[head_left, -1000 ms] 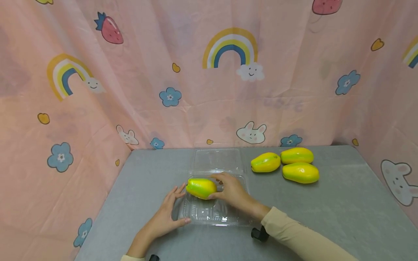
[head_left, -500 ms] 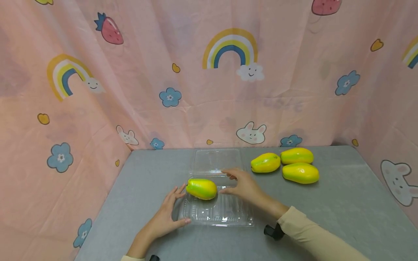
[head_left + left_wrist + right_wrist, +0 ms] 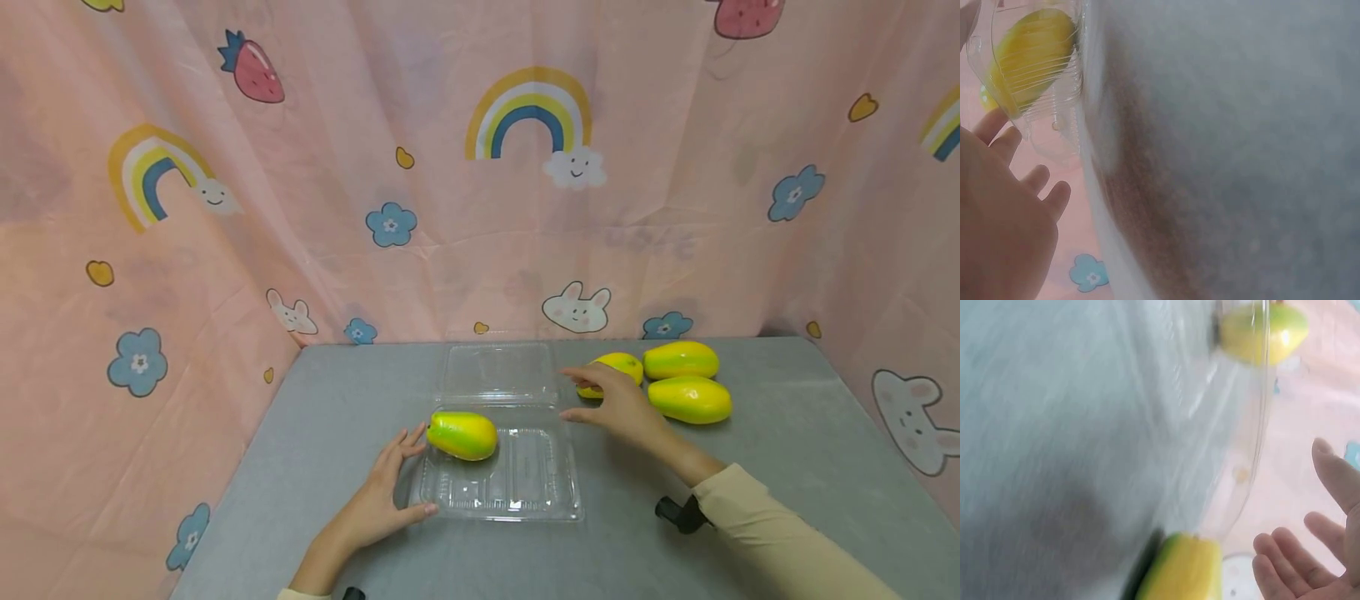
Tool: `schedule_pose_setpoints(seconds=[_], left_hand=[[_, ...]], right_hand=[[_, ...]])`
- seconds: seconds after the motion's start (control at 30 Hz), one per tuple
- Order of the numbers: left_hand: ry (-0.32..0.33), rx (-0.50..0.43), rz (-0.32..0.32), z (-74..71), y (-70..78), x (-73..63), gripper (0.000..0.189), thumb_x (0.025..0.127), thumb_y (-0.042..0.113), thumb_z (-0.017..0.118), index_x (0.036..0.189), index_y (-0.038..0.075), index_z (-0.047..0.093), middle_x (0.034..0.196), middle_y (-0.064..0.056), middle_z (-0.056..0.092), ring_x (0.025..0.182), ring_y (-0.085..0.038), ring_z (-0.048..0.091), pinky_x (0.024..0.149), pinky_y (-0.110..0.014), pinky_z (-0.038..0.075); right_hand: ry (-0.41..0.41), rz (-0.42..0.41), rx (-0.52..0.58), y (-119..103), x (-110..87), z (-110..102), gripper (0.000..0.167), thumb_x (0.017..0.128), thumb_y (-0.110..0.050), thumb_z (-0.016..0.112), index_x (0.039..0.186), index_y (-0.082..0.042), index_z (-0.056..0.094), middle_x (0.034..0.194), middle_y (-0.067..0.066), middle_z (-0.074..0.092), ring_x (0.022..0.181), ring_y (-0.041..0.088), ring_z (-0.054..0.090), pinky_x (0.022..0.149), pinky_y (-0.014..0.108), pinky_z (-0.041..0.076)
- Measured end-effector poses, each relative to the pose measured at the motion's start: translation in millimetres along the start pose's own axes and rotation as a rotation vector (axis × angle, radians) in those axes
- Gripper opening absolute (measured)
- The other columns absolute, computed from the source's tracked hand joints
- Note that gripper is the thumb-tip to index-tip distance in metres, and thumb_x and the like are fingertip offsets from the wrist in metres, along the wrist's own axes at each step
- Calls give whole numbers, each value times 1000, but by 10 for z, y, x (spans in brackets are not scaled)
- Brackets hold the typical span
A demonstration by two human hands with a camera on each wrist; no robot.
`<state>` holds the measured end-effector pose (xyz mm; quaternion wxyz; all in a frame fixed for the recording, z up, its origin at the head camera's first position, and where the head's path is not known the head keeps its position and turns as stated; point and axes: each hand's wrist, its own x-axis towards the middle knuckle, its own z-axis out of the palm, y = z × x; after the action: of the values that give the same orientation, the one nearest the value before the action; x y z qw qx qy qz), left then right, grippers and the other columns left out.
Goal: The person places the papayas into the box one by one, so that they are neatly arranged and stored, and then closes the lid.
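A yellow-green papaya [image 3: 462, 436] lies sideways in the left part of a clear plastic clamshell box [image 3: 528, 475], whose lid [image 3: 498, 371] is folded back toward the curtain. Along the box's left edge rests my left hand [image 3: 375, 502], fingers and thumb spread. In the left wrist view its fingertips meet the clear wall, with the papaya [image 3: 1035, 53] showing through. Holding nothing, my right hand [image 3: 626, 410] is over the table right of the box, fingers extended and thumb apart. It partly hides the nearest loose papaya [image 3: 621, 362].
Two more papayas, a rear one [image 3: 681, 360] and a front one [image 3: 692, 400], lie together at the back right of the grey table [image 3: 780, 467]. A pink patterned curtain [image 3: 450, 267] closes off the back and sides.
The right hand has let go of the papaya in the box and moved right, toward the loose papayas. The left hand and the box have stayed in place.
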<state>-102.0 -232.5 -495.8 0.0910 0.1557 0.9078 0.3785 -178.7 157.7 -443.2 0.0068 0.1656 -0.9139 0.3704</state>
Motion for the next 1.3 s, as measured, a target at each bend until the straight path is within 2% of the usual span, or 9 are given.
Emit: schedule_pose_setpoints(seconds=[0.3,0.4,0.53,0.67,0.97,1.3], left_hand=[[13,18,11,9,-18,-15,86,76,60,77,145,29,37,168,9,14,156,-35,7,112,-75,23],[16,15,9,11,-16,-12,86,76,58,78,146,31,36,168,9,15,156,-35,7,112,-76,23],[18,24,9,14,-23,-6,88,76,56,79,147,33,34,168,10,13,156,-35,7,112,-75,24],[11,27,8,13,-27,3,88,76,55,80,147,32,34,168,13,12,157,-33,7,114,-73,23],[6,23,11,3,-20,7,86,76,55,79,146,30,36,168,12,12,156,-34,6,113,-74,23],[11,36,14,9,-36,10,87,76,56,78,146,24,37,168,12,12,156,-34,7,113,-74,24]], right_hand=[[0,67,12,274,65,-275,74,79,-48,79,140,-14,55,138,12,59,126,34,57,106,54,48],[9,55,-2,348,93,-367,74,79,-49,79,140,-15,55,140,11,58,126,35,56,107,55,47],[2,41,-3,431,125,-491,71,81,-43,79,141,-14,55,142,11,55,127,36,55,107,57,46],[-39,74,-10,498,158,-590,69,84,-38,78,143,-14,52,146,13,51,130,39,53,108,59,44],[-102,134,-44,707,267,-652,73,86,-43,75,147,-15,48,146,18,50,133,42,49,110,62,40],[-153,136,-3,803,342,-644,74,85,-39,77,147,-13,47,147,19,50,133,41,48,112,61,39]])
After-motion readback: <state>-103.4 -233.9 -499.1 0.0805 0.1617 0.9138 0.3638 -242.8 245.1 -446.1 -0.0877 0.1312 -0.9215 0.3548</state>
